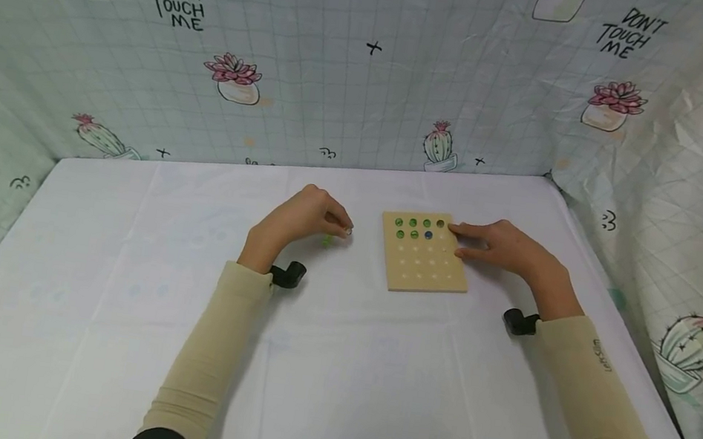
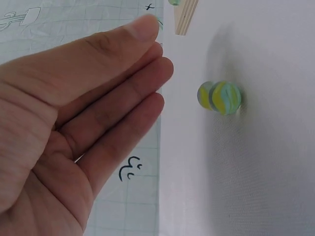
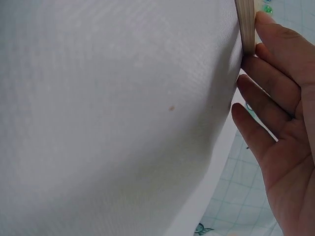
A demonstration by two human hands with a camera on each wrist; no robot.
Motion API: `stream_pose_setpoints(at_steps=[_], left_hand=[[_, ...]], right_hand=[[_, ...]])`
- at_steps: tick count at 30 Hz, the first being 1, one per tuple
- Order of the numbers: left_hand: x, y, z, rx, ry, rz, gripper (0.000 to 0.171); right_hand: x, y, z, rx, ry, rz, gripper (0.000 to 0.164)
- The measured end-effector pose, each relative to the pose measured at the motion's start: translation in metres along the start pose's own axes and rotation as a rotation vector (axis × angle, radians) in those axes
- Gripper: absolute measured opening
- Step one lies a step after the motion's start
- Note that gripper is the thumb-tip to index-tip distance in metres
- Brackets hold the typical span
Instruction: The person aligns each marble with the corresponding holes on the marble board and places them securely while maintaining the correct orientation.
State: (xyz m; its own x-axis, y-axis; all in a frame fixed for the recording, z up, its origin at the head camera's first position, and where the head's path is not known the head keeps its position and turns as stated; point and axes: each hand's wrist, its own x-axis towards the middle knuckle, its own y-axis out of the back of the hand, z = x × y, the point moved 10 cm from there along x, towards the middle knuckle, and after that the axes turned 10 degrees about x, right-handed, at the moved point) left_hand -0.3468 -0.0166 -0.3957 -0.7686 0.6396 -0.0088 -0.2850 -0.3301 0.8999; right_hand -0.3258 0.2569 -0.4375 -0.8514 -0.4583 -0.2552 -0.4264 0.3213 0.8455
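LH (image 1: 309,214) w/ marble (image 1: 348,231) (RH (image 1: 504,245) at board (image 1: 426,285))

Looks like a small curtained-off booth, built around a white-covered table (image 1: 360,401), closed in at the back and both sides by pale gridded curtains (image 1: 320,58) printed with potted cacti (image 1: 440,146), pink succulents (image 1: 233,70) and the words "DON'T TOUCH ME" (image 1: 179,2). Cannot tell whether inside a home, lab or workshop.

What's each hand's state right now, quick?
Left hand: thumb and fingertips close together; can't tell whether they pinch anything.
Right hand: open, fingertips touching the right edge of the wooden marble board.
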Motion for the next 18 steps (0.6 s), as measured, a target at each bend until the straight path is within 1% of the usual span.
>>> stream_pose_setpoints(at_steps=[7, 11, 18], left_hand=[[-0.0014, 0.0010, 0.0002, -0.061, -0.002, 0.014, 0.013], [-0.0017, -0.0006, -0.0006, -0.074, -0.012, 0.023, 0.014], [-0.0018, 0.0001, 0.0035, -0.089, -0.060, 0.062, 0.016]], right_hand=[[0.0018, -0.0002, -0.0006, -0.046, 0.028, 0.001, 0.059], [0.0018, 0.0000, -0.0016, -0.052, 0.035, 0.004, 0.058], [0.0023, 0.0012, -0.0065, -0.036, 0.048, 0.022, 0.057]])
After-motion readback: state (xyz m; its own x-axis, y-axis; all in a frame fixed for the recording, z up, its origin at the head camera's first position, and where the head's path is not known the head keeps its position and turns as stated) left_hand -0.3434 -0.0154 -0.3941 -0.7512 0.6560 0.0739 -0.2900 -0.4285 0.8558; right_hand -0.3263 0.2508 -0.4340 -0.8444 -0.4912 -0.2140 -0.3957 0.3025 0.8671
